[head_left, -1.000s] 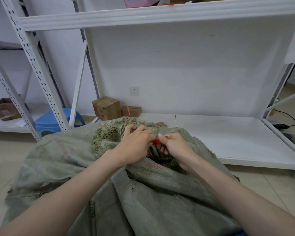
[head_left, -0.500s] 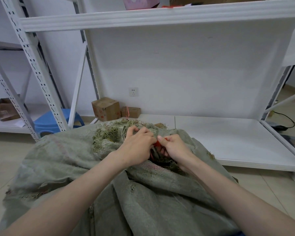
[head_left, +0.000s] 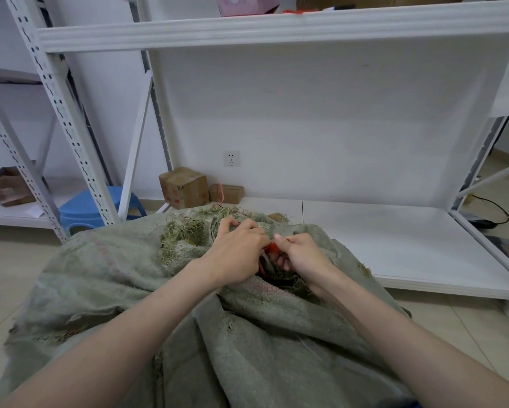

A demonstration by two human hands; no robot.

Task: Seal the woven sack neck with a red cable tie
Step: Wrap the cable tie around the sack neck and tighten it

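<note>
A grey-green woven sack (head_left: 124, 278) lies in front of me on the floor, its frayed neck (head_left: 194, 234) bunched at the far end. My left hand (head_left: 235, 251) is wrapped around the gathered neck. My right hand (head_left: 302, 254) pinches a red cable tie (head_left: 272, 247) between thumb and fingers, right against my left hand. Only a short red piece of the tie shows between the two hands; the rest is hidden by fingers and fabric.
A white metal shelving unit stands just beyond the sack, its low shelf (head_left: 394, 245) to the right. Two cardboard boxes (head_left: 184, 187) sit by the wall, a blue stool (head_left: 82, 207) at the left behind an upright (head_left: 65, 119). A black cable (head_left: 494, 204) lies at the far right.
Both hands stay together at the sack neck with only small finger shifts. The view has tilted slightly. The red tie remains pinched between the hands.
</note>
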